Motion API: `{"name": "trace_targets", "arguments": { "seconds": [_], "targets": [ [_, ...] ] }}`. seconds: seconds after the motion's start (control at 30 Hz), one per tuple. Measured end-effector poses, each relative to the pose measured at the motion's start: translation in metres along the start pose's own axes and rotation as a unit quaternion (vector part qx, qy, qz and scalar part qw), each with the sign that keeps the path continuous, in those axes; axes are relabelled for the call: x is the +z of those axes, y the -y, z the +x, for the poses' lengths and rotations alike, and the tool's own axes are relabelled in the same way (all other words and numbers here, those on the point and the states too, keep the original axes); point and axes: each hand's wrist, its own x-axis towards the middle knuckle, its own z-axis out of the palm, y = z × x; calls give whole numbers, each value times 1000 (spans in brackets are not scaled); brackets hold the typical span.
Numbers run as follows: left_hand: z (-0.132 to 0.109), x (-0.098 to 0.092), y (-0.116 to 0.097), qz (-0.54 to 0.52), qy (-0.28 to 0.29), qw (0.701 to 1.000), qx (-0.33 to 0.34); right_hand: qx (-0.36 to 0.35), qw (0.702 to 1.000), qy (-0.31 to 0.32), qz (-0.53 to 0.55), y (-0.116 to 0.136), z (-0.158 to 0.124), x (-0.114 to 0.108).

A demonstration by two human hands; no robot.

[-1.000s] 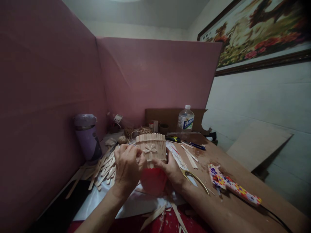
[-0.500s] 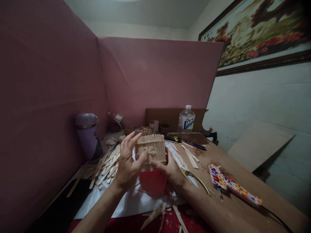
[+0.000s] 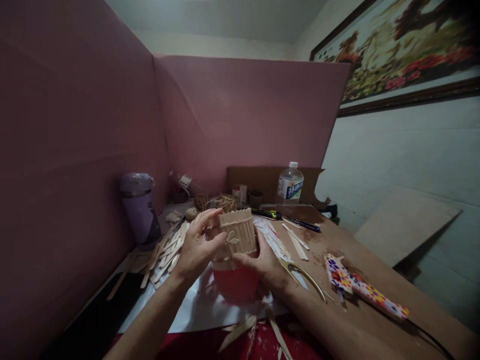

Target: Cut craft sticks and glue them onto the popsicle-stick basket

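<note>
Between both hands is a small holder made of popsicle sticks (image 3: 242,232), tilted, with twine bands near its top and bottom and a bow-like ornament on the front. My left hand (image 3: 200,245) grips its left side, thumb near the ornament and fingers along the upper edge. Around the right side wraps my right hand (image 3: 260,257), its thumb on the lower front. Directly below the holder is a red block-like object (image 3: 236,285); whether the two touch I cannot tell.
Loose popsicle sticks (image 3: 170,255) lie at left near a purple flask (image 3: 138,210). Scissors (image 3: 305,275) and a flower-patterned glue gun (image 3: 363,287) with a cord are on the right. Behind stand twine balls (image 3: 226,202), a box cutter (image 3: 266,214) and a plastic bottle (image 3: 290,185).
The popsicle-stick holder has turned and tilted slightly in my hands, so its ornament faces a bit more to the left. Both hands keep their hold. The view has shifted slightly.
</note>
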Motion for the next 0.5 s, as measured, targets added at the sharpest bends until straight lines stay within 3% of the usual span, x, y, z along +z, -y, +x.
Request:
{"name": "trace_targets", "arguments": {
  "seconds": [0.33, 0.5],
  "targets": [
    [2, -6, -5, 32, 38, 999, -16, -13, 1000, 3, -22, -2, 1, -3],
    [2, -5, -6, 40, 23, 999, -17, -14, 1000, 10, -18, 0, 1, -1]
  ]
}}
